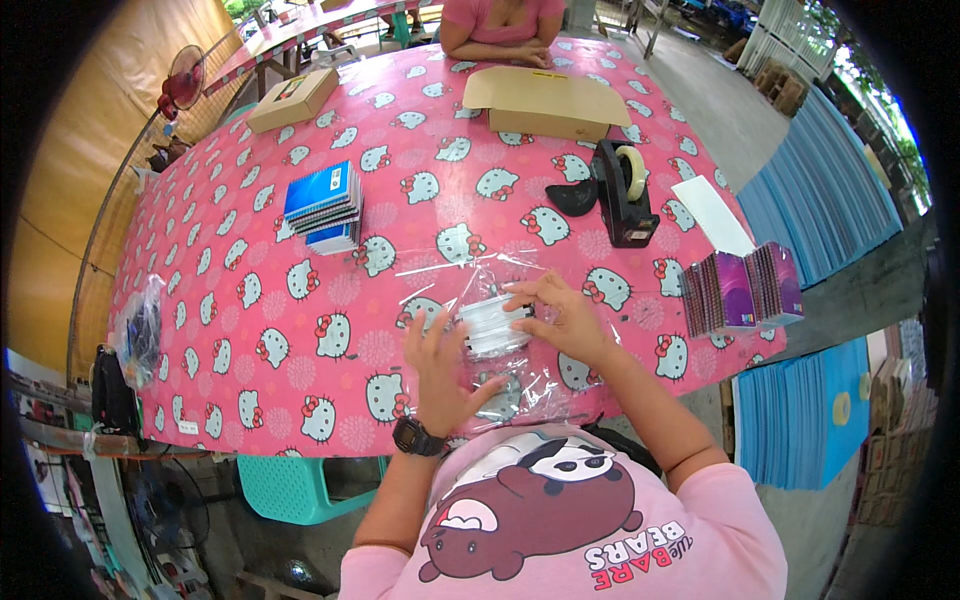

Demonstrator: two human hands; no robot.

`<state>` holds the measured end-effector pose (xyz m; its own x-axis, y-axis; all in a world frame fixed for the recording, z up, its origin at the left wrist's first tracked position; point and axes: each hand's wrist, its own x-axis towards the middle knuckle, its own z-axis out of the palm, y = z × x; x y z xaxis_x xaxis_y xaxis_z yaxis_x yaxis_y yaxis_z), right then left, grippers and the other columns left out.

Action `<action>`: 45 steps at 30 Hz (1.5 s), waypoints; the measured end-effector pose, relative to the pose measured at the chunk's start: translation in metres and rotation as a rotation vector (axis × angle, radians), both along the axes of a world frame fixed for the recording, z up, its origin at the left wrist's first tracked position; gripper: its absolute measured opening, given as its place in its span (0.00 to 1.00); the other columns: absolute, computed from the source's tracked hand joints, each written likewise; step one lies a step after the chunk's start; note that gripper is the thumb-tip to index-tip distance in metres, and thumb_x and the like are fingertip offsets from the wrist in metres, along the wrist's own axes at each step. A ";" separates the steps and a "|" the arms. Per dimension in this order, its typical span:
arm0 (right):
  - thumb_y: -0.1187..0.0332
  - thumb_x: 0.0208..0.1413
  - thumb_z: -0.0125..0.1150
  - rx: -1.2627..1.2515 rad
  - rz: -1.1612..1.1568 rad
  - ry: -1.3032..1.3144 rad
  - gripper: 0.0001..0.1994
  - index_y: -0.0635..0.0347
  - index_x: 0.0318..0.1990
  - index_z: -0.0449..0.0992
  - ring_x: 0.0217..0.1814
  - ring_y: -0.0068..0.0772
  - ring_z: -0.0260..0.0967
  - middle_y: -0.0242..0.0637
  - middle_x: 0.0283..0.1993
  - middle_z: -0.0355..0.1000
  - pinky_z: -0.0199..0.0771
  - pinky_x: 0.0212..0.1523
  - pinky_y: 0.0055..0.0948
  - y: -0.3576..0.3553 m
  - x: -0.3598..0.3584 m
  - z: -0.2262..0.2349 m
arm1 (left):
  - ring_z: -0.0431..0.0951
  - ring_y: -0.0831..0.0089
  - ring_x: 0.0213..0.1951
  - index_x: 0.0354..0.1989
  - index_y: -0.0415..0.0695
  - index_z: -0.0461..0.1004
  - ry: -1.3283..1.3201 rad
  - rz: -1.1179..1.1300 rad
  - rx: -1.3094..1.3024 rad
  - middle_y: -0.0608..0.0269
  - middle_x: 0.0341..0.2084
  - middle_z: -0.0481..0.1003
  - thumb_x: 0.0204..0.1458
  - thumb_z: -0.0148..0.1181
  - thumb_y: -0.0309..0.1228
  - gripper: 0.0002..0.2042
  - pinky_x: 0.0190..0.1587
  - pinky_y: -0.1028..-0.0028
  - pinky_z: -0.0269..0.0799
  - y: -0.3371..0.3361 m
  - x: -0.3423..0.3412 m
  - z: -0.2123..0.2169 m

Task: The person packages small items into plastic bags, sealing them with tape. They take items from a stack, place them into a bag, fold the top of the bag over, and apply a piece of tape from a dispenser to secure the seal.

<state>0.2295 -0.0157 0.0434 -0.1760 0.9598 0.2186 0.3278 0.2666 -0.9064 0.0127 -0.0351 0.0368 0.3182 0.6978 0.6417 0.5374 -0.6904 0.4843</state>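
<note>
A small stack of notebooks (492, 326), white page edges upward and dark at its right end, lies on crinkled clear plastic film (530, 385) in front of me. My right hand (565, 318) has its curled fingers and thumb on either side of the dark end. On the near left, my left hand (440, 370) is open with fingers spread, over the film and beside the stack. Exactly where its fingertips touch is hard to tell. Farther left stands a pile of blue spiral notebooks (325, 205).
A black tape dispenser (625, 200) stands beyond my right hand. Purple spiral notebooks (735, 290) and a white sheet (712, 215) are at the right edge. Cardboard boxes (545, 105) (292, 100) sit farther back, where a person in pink (500, 30) leans on the table.
</note>
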 end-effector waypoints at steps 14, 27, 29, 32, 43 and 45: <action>0.66 0.42 0.67 0.330 0.031 -0.340 0.29 0.54 0.55 0.67 0.50 0.41 0.65 0.32 0.42 0.75 0.64 0.52 0.38 -0.003 -0.014 -0.004 | 0.51 0.52 0.64 0.55 0.47 0.67 0.126 -0.177 -0.219 0.62 0.58 0.63 0.36 0.56 0.27 0.30 0.61 0.54 0.47 0.007 -0.028 -0.026; 0.63 0.40 0.69 0.158 0.118 -0.414 0.39 0.55 0.62 0.57 0.52 0.43 0.60 0.32 0.51 0.72 0.62 0.54 0.41 0.003 -0.011 0.003 | 0.45 0.47 0.66 0.57 0.56 0.66 0.246 -0.293 -0.279 0.66 0.62 0.58 0.30 0.61 0.30 0.36 0.62 0.44 0.38 0.027 -0.023 -0.014; 0.63 0.38 0.70 0.158 0.121 -0.415 0.41 0.55 0.63 0.56 0.53 0.44 0.60 0.32 0.51 0.72 0.62 0.55 0.41 0.004 -0.012 0.003 | 0.44 0.45 0.66 0.57 0.60 0.66 0.277 -0.303 -0.249 0.67 0.64 0.56 0.30 0.61 0.30 0.36 0.61 0.41 0.37 0.026 -0.019 -0.011; 0.63 0.35 0.72 0.092 0.116 -0.403 0.44 0.55 0.63 0.55 0.54 0.45 0.58 0.33 0.52 0.71 0.59 0.57 0.43 0.004 -0.016 0.002 | 0.44 0.44 0.66 0.57 0.61 0.66 0.314 -0.272 -0.246 0.68 0.64 0.55 0.29 0.62 0.31 0.36 0.60 0.38 0.37 0.027 -0.012 -0.005; 0.60 0.46 0.63 -0.569 0.151 0.250 0.36 0.57 0.63 0.56 0.58 0.45 0.62 0.40 0.50 0.72 0.56 0.59 0.44 0.038 0.016 -0.010 | 0.49 0.44 0.64 0.58 0.58 0.64 0.390 -0.219 -0.257 0.63 0.63 0.56 0.32 0.64 0.31 0.36 0.57 0.40 0.50 0.015 -0.005 -0.002; 0.60 0.55 0.54 -0.354 -0.115 -0.140 0.25 0.57 0.59 0.62 0.47 0.36 0.70 0.41 0.45 0.74 0.66 0.49 0.32 0.046 0.035 -0.023 | 0.50 0.45 0.63 0.58 0.57 0.64 0.351 -0.237 -0.269 0.61 0.62 0.56 0.33 0.64 0.31 0.35 0.58 0.43 0.52 0.014 -0.004 -0.002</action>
<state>0.2641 0.0299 0.0204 -0.0672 0.9867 -0.1482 0.4643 -0.1005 -0.8800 0.0084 -0.0208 0.0353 0.6521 0.7065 0.2749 0.5434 -0.6884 0.4804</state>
